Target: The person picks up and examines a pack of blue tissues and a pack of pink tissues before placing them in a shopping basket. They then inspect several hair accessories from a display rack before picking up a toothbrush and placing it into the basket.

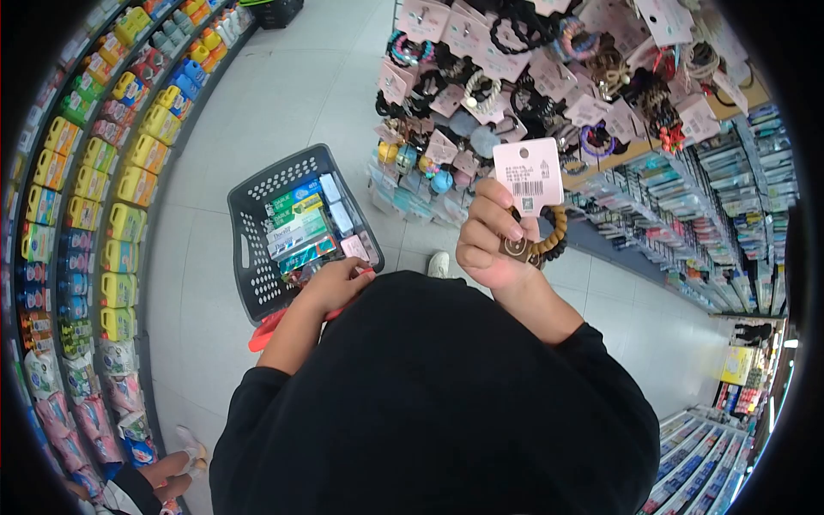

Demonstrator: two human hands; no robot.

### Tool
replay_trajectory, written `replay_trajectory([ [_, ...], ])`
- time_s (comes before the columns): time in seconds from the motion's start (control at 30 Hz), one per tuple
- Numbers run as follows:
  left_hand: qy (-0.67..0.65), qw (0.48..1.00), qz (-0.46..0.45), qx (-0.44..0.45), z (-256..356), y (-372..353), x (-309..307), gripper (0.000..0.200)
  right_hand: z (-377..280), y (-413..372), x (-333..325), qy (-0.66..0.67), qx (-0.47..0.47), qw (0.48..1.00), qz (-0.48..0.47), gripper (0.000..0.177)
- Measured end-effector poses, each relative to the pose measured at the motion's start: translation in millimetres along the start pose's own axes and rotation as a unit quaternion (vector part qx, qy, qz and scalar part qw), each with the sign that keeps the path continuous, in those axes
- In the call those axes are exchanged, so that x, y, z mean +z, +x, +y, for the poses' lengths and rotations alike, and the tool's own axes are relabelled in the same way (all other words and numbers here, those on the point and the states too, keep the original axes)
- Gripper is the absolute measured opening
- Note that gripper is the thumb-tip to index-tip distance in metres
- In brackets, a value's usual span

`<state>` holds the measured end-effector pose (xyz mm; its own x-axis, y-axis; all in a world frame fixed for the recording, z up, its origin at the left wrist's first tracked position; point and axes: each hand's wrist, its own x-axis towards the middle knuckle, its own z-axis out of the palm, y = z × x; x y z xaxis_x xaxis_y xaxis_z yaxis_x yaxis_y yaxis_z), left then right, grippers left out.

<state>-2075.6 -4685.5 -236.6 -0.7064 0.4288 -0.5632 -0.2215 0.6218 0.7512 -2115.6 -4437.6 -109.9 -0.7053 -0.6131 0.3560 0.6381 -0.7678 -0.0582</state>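
Observation:
My right hand [491,245] is raised in front of the display, its fingers closed on a pink-carded hair tie [559,230]. The card [527,172] stands upright with its barcode towards me, and brown and black beaded-looking loops hang beside my palm. Lower to the left, my left hand [330,287] is closed around the red handle [268,333] of a dark grey shopping basket [245,219]. Boxed toothpaste [298,233] and other small packages lie in the basket. A pink card [355,248] rests in it close to my left fingertips.
Hair ties on pink cards [476,56] hang thickly on the rack ahead. Shelves of yellow detergent jugs [129,221] curve along the left. Packaged goods [730,189] line the right. A person's legs [176,468] show at lower left; another basket [275,10] stands at the top.

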Motion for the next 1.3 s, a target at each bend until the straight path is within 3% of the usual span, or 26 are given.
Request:
replay_trajectory([
  [0.1, 0.02, 1.0, 0.001, 0.011, -10, 6, -1, 0.044, -3, 9, -1, -0.088, -0.022, 0.995, 0.037, 0.022],
  [0.17, 0.027, 1.0, 0.003, 0.006, -8, 3, -2, 0.045, -6, 21, 9, -0.176, -0.051, 0.971, 0.154, 0.019],
  [0.23, 0.021, 1.0, -0.008, -0.001, -7, 4, -1, 0.046, -12, 32, 22, -0.27, -0.078, 0.914, 0.292, 0.02],
  [0.27, 0.015, 1.0, -0.013, -0.002, -9, 5, -2, 0.046, -19, 35, 17, -0.388, -0.093, 0.852, 0.34, 0.021],
  [0.3, 0.009, 1.0, -0.018, 0.0, -10, 6, -3, 0.046, -14, 48, 30, -0.452, -0.098, 0.827, 0.319, 0.021],
  [0.37, 0.012, 1.0, -0.024, -0.012, -6, 5, -5, 0.047, -11, 69, 29, -0.52, -0.174, 0.748, 0.374, 0.02],
  [0.57, 0.005, 0.999, -0.029, -0.014, -15, 10, -4, 0.048, -30, 87, 12, -0.567, -0.252, 0.679, 0.393, 0.016],
  [1.3, -0.022, 0.999, -0.046, -0.007, -25, 1, -17, 0.045, -38, 110, 10, -0.6, -0.23, 0.632, 0.434, 0.015],
])
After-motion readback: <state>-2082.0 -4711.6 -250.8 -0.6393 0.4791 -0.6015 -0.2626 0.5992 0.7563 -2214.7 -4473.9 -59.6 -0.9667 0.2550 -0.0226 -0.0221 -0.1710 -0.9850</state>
